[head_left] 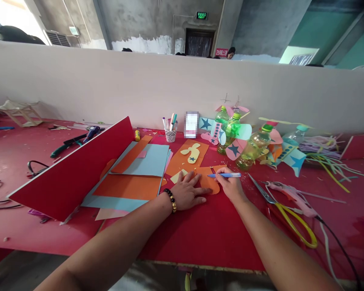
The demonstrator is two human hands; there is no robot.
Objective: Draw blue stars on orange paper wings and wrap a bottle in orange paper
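Note:
My left hand [188, 191] lies flat, fingers spread, pressing down an orange paper piece [208, 180] on the red table [200, 234]. My right hand [230, 185] grips a blue pen [226, 175] held sideways, its tip touching that orange piece. A small yellow cutout [178, 175] peeks out above my left fingers. Behind it lies a larger orange sheet [185, 159] carrying a yellow shape with a blue star [192, 152].
A stack of orange and blue paper [133, 178] and a tilted red board [75, 169] lie left. Yellow-handled scissors [285, 214] and a pink glue gun [291, 196] lie right. Bottle aeroplanes [245, 141], a marker cup [170, 131] and a white partition wall [170, 89] stand behind.

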